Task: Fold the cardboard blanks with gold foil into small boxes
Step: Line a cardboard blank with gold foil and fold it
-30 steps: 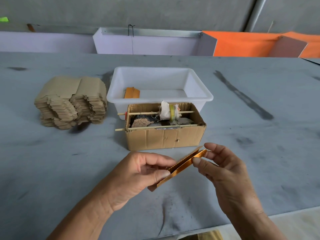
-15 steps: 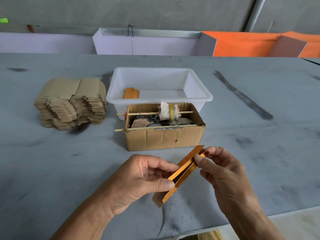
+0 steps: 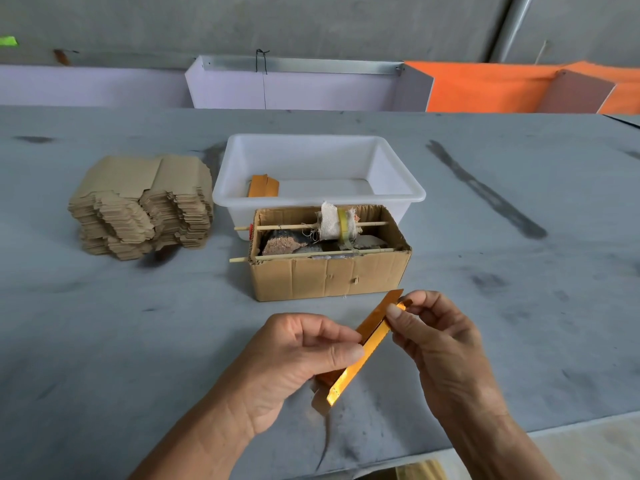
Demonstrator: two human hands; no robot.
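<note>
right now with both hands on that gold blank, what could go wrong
1. The gold blank is held in mid-air only by a pinch at each end, left hand and right hand; it could slip or crease off its fold lines.
2. The cardboard box sits just beyond the right hand, with sticks poking out; a forward move might knock it.

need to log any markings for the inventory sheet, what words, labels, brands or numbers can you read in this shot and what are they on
None: no readable text, number or brand shows anywhere.
The gold foil blank held by the left hand and right hand: plain foil, no print.
The cardboard box, white tub and stack of blanks: unmarked.
The green scrap on the far wall: too small to tell.
</note>
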